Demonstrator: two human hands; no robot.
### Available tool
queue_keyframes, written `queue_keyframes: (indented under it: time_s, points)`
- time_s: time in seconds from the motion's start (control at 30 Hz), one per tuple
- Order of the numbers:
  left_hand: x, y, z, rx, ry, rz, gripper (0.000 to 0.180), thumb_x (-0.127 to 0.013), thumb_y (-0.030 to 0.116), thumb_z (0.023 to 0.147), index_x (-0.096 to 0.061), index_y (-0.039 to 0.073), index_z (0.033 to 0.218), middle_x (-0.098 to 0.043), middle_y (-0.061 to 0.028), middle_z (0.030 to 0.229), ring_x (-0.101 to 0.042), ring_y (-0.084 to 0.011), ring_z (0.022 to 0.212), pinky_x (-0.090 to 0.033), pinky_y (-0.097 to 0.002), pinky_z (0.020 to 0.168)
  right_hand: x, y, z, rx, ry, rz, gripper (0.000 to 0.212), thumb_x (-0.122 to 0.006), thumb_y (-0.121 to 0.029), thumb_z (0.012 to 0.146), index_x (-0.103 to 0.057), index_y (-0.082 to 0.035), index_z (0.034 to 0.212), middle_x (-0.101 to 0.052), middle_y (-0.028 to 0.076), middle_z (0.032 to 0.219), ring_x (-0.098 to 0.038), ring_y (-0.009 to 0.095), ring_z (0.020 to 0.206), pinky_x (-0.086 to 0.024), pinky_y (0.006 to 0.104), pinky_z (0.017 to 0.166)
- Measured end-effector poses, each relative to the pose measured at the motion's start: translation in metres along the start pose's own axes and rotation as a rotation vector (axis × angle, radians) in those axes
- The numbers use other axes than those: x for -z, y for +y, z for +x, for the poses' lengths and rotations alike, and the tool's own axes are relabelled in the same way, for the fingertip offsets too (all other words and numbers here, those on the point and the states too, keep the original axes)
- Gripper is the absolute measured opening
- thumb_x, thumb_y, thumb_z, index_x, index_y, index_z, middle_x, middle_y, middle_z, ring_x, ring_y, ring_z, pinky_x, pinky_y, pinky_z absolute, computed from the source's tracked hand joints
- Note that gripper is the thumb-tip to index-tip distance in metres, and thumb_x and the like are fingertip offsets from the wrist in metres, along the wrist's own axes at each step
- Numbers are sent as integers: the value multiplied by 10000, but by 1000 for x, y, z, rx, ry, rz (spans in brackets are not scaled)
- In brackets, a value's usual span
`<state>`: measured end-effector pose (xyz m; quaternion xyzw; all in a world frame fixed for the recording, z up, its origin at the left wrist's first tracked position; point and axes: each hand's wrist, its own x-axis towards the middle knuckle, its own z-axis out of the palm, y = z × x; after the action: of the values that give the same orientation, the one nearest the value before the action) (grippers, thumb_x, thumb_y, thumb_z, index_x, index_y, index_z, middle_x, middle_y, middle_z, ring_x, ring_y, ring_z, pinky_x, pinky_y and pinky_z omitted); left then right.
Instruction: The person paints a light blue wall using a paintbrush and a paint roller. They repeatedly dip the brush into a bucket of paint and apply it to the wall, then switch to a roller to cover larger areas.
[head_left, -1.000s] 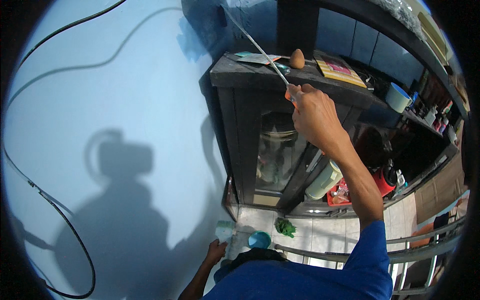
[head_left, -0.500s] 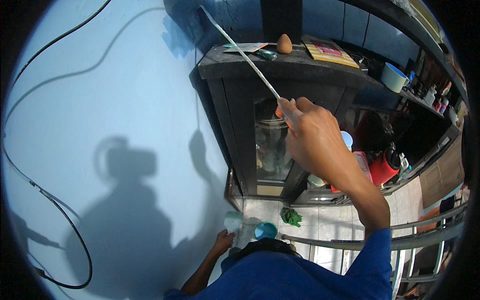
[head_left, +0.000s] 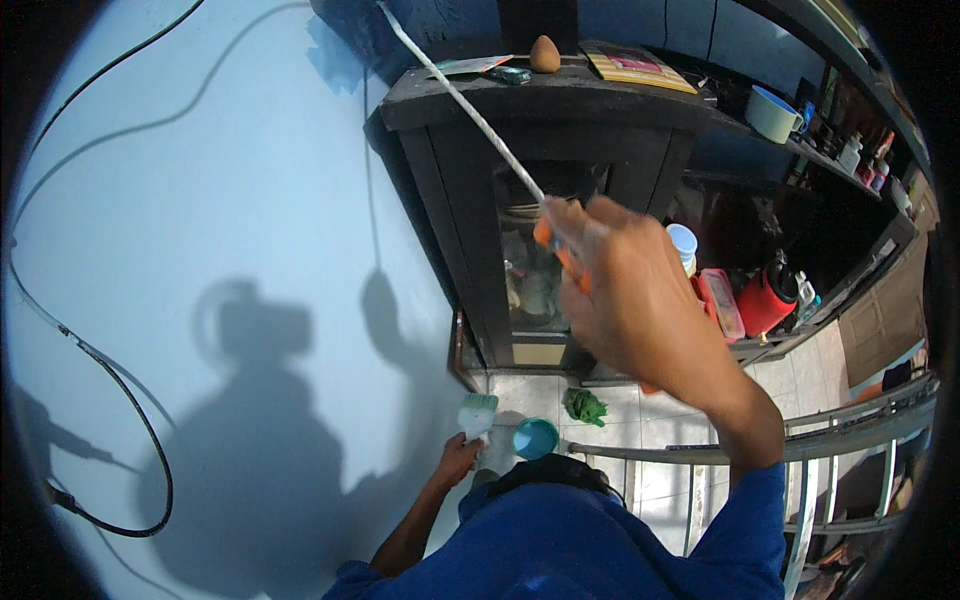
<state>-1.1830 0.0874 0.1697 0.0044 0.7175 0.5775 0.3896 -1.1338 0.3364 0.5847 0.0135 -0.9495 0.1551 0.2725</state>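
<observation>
My right hand (head_left: 640, 290) is closed around the orange handle (head_left: 562, 255) of a long, thin, white-coated rod (head_left: 470, 110). It slants up and left past the cabinet; its far end reaches the corner by a darker blue wall patch (head_left: 335, 50), at the upper edge of view. What that end carries cannot be made out. Low beside the wall, my left hand (head_left: 458, 460) grips a wide paintbrush (head_left: 478, 412), its pale green-blue bristles pointing up and away. A teal bucket (head_left: 536, 438) stands on the floor to the brush's right.
A black cabinet (head_left: 560, 112) bears a brown egg-shaped object (head_left: 545, 55), a yellow-edged book (head_left: 640, 66) and a pale cup (head_left: 772, 114). Green cloth (head_left: 584, 406) lies on the tiles. Metal ladder rails (head_left: 840, 440) run at right. A black cable (head_left: 165, 480) hangs left.
My right hand has shifted slightly left and down with the rod, blurring a little. The left hand with the paintbrush has come up slightly. The whole view has shifted a little.
</observation>
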Motion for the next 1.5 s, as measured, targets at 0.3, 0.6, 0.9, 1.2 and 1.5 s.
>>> queue_keyframes:
  time_s: [0.3,0.6,0.9,1.2,1.5]
  points:
    - [-1,-14,-10,23,-8,-20,218,-603,208,788,-471,40,832,-443,-13,602,-420,-106,462,-363,-257,392,-10,0,10,135,64,-66,330,-560,32,623,-513,114,939,-540,266,799,-592,369,628,-501,392,556]
    - [-2,5,-31,-11,25,79,236,-588,226,797,-423,66,742,-452,-25,609,-440,-115,482,-374,-265,407,0,-7,-3,110,5,-23,310,-554,36,619,-513,108,917,-541,253,783,-591,378,645,-507,402,577]
    - [-5,-2,-32,15,17,52,215,-586,231,799,-494,38,816,-461,-19,620,-446,-101,495,-382,-257,426,1,-28,-34,-16,13,33,374,-575,46,618,-531,59,989,-548,223,775,-589,332,653,-475,360,589]
    - [-7,14,-35,19,26,86,205,-585,208,798,-477,34,804,-456,-26,590,-442,-104,480,-364,-269,397,-18,15,44,-19,45,86,235,-527,62,589,-572,54,820,-572,268,742,-595,378,725,-482,431,680]
    - [-6,6,-44,64,58,58,206,-590,200,791,-474,30,801,-449,-16,586,-411,-102,443,-341,-252,374,-24,20,34,78,112,67,251,-533,47,603,-566,43,851,-562,266,789,-581,402,701,-474,449,649]
